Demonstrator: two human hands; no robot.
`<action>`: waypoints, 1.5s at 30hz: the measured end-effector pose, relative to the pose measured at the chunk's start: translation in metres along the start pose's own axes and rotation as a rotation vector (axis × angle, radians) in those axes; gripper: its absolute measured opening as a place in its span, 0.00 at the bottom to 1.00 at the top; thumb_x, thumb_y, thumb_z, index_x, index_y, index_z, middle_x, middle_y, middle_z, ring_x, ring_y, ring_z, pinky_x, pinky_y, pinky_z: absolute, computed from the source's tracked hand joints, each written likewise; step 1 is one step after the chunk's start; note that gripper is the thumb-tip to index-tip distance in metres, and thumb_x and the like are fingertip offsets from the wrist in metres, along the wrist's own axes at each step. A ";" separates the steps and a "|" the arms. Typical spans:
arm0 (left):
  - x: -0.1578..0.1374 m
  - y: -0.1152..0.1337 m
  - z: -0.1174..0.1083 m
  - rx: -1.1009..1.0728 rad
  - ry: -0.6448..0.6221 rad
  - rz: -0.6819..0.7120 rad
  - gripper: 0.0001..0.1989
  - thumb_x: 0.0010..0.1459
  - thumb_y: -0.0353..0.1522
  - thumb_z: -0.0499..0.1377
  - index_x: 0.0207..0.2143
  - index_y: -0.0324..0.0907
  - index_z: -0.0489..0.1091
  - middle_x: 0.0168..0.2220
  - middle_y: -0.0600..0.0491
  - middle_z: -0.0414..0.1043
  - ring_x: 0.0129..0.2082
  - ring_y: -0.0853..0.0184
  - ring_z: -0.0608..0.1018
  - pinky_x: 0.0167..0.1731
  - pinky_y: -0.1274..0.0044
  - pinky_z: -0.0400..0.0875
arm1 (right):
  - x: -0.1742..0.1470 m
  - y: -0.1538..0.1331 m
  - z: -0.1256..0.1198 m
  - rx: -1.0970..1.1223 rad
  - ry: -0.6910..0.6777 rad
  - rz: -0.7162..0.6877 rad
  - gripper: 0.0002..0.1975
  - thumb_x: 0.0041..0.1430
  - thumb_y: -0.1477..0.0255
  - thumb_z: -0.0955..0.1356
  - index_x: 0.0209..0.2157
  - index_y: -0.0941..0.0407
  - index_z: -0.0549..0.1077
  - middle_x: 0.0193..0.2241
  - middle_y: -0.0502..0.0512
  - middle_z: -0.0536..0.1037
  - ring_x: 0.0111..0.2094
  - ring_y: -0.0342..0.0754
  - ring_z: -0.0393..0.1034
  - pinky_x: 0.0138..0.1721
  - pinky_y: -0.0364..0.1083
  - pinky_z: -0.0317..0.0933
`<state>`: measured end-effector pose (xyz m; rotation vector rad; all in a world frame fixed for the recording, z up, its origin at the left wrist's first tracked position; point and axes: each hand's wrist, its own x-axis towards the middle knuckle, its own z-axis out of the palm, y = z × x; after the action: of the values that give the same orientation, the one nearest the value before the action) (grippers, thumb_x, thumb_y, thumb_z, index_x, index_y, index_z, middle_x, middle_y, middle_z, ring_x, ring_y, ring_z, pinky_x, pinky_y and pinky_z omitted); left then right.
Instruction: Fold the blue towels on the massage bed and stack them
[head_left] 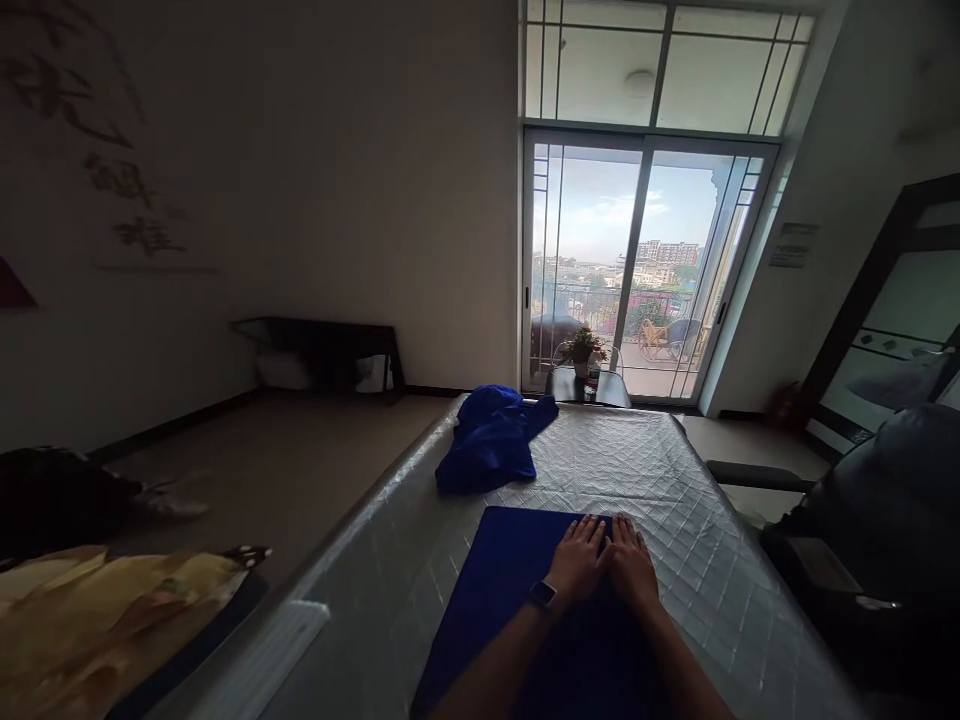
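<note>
1. Lying palm down, both hands are on the flat dark blue cloth (495, 590), which is placed over the silvery quilted cover (615, 450).
2. The left hand (577, 555), with a watch (542, 594) on its wrist, has the fingers a little apart. The right hand (632, 565) has its fingers closer together. I see no pinch of fabric by either one.
3. The flat cloth is directly under the hands, and the fingertips come almost to its far edge. The left hand is more inside, while the right hand is close to the right border, which is partly hidden.
4. Its visible length seems to run from this far edge back toward the wearer; the near end is outside the view, so I cannot tell the full long axis.
5. A crumpled blue bundle (487, 445) lies just beyond the flat cloth, ahead and to the left. The left hand is the nearer one to it. The bundle seems to slant from near left to far right.
</note>
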<state>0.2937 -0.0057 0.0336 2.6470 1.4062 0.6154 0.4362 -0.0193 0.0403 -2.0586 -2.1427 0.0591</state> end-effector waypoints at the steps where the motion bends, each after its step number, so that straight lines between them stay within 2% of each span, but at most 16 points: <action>1: 0.001 -0.001 0.004 0.002 0.013 0.005 0.28 0.73 0.44 0.40 0.68 0.45 0.57 0.68 0.45 0.59 0.69 0.60 0.59 0.67 0.61 0.55 | 0.000 0.000 0.000 -0.003 -0.001 0.000 0.31 0.69 0.69 0.51 0.69 0.64 0.52 0.71 0.60 0.49 0.72 0.50 0.36 0.69 0.52 0.37; 5: -0.010 -0.027 0.001 0.032 0.021 -0.053 0.30 0.72 0.46 0.39 0.69 0.44 0.56 0.69 0.47 0.58 0.70 0.59 0.57 0.67 0.61 0.55 | 0.001 -0.001 0.000 0.028 0.008 0.035 0.32 0.69 0.66 0.51 0.70 0.65 0.50 0.71 0.61 0.49 0.72 0.49 0.37 0.69 0.53 0.38; 9: -0.034 -0.078 -0.028 0.090 -0.023 -0.228 0.35 0.71 0.51 0.37 0.68 0.40 0.58 0.69 0.45 0.57 0.70 0.56 0.57 0.68 0.60 0.53 | 0.003 -0.001 0.004 0.040 0.023 0.043 0.32 0.69 0.65 0.51 0.70 0.65 0.49 0.71 0.61 0.49 0.72 0.49 0.39 0.69 0.53 0.38; 13: -0.060 -0.129 -0.051 0.149 0.012 -0.358 0.36 0.70 0.51 0.36 0.67 0.40 0.60 0.69 0.44 0.59 0.70 0.55 0.58 0.68 0.59 0.52 | 0.004 0.000 0.006 0.039 0.024 0.045 0.32 0.69 0.64 0.50 0.70 0.65 0.50 0.71 0.61 0.48 0.72 0.49 0.38 0.69 0.52 0.37; 15: -0.068 -0.144 -0.055 0.163 0.034 -0.387 0.36 0.70 0.52 0.35 0.67 0.40 0.60 0.68 0.45 0.59 0.70 0.56 0.57 0.67 0.59 0.51 | 0.004 -0.001 0.005 0.036 0.021 0.046 0.33 0.69 0.64 0.50 0.70 0.65 0.50 0.71 0.61 0.48 0.72 0.49 0.38 0.69 0.52 0.36; 18: -0.073 -0.151 -0.054 0.166 0.054 -0.400 0.38 0.69 0.53 0.34 0.67 0.39 0.59 0.69 0.43 0.58 0.70 0.56 0.57 0.67 0.60 0.51 | 0.004 -0.002 0.003 0.014 0.024 0.041 0.32 0.70 0.64 0.50 0.70 0.66 0.50 0.71 0.62 0.49 0.72 0.50 0.38 0.69 0.53 0.37; 22: -0.072 -0.146 -0.052 0.162 0.051 -0.399 0.40 0.69 0.54 0.34 0.67 0.37 0.59 0.68 0.41 0.59 0.70 0.55 0.57 0.67 0.60 0.51 | 0.001 -0.004 -0.001 -0.024 0.027 0.025 0.32 0.70 0.66 0.50 0.70 0.66 0.50 0.71 0.62 0.48 0.72 0.50 0.38 0.69 0.53 0.36; 25: -0.072 -0.145 -0.053 0.155 0.027 -0.414 0.41 0.68 0.54 0.32 0.68 0.36 0.57 0.70 0.41 0.55 0.71 0.55 0.55 0.68 0.60 0.50 | -0.002 -0.003 -0.002 -0.036 0.028 0.003 0.32 0.70 0.65 0.50 0.69 0.66 0.50 0.71 0.62 0.49 0.72 0.50 0.37 0.70 0.54 0.34; 28: -0.072 -0.147 -0.058 0.152 -0.006 -0.435 0.42 0.68 0.55 0.32 0.69 0.36 0.56 0.71 0.42 0.51 0.71 0.55 0.53 0.68 0.60 0.49 | -0.005 -0.001 0.000 -0.023 0.020 0.011 0.32 0.70 0.64 0.50 0.69 0.67 0.49 0.71 0.61 0.48 0.72 0.49 0.35 0.70 0.53 0.36; 31: -0.065 -0.139 -0.062 0.182 -0.019 -0.482 0.44 0.67 0.56 0.33 0.68 0.32 0.57 0.70 0.38 0.51 0.71 0.51 0.53 0.68 0.58 0.48 | -0.007 -0.001 0.004 -0.005 0.012 0.020 0.32 0.71 0.64 0.49 0.70 0.66 0.48 0.71 0.60 0.48 0.72 0.49 0.35 0.69 0.52 0.37; 34: -0.045 -0.107 -0.056 0.174 0.018 -0.427 0.44 0.68 0.55 0.33 0.67 0.30 0.59 0.69 0.36 0.54 0.71 0.49 0.55 0.68 0.58 0.50 | -0.007 -0.001 0.004 0.015 0.016 0.024 0.32 0.71 0.65 0.50 0.70 0.66 0.48 0.71 0.61 0.48 0.72 0.48 0.35 0.69 0.53 0.38; 37: -0.020 -0.052 -0.033 0.075 0.020 -0.208 0.39 0.70 0.51 0.33 0.68 0.34 0.58 0.69 0.40 0.55 0.70 0.55 0.57 0.67 0.60 0.53 | -0.008 -0.001 0.002 0.021 0.011 0.021 0.31 0.70 0.65 0.51 0.70 0.66 0.48 0.71 0.63 0.48 0.72 0.49 0.35 0.69 0.53 0.38; 40: -0.001 -0.002 -0.006 -0.026 0.009 -0.027 0.35 0.71 0.49 0.35 0.69 0.39 0.57 0.69 0.45 0.56 0.70 0.60 0.57 0.68 0.64 0.52 | -0.011 0.000 -0.002 -0.019 -0.018 -0.014 0.30 0.69 0.70 0.52 0.70 0.64 0.50 0.71 0.61 0.49 0.72 0.50 0.35 0.69 0.53 0.37; 42: 0.004 0.014 0.006 -0.063 0.002 0.002 0.33 0.72 0.48 0.36 0.69 0.41 0.57 0.69 0.47 0.57 0.70 0.61 0.57 0.68 0.64 0.52 | -0.012 0.001 -0.004 -0.052 -0.032 -0.048 0.30 0.67 0.74 0.53 0.70 0.61 0.52 0.71 0.58 0.48 0.72 0.51 0.35 0.70 0.53 0.36; 45: 0.001 0.008 0.011 -0.053 0.001 -0.044 0.32 0.72 0.47 0.36 0.68 0.41 0.58 0.69 0.46 0.58 0.70 0.60 0.58 0.68 0.62 0.53 | -0.012 0.001 -0.004 -0.039 -0.027 -0.047 0.30 0.68 0.71 0.52 0.69 0.63 0.53 0.71 0.60 0.48 0.72 0.51 0.36 0.69 0.53 0.37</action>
<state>0.3042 -0.0081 0.0256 2.5682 1.4235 0.6406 0.4380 -0.0312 0.0431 -2.0386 -2.2247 0.0394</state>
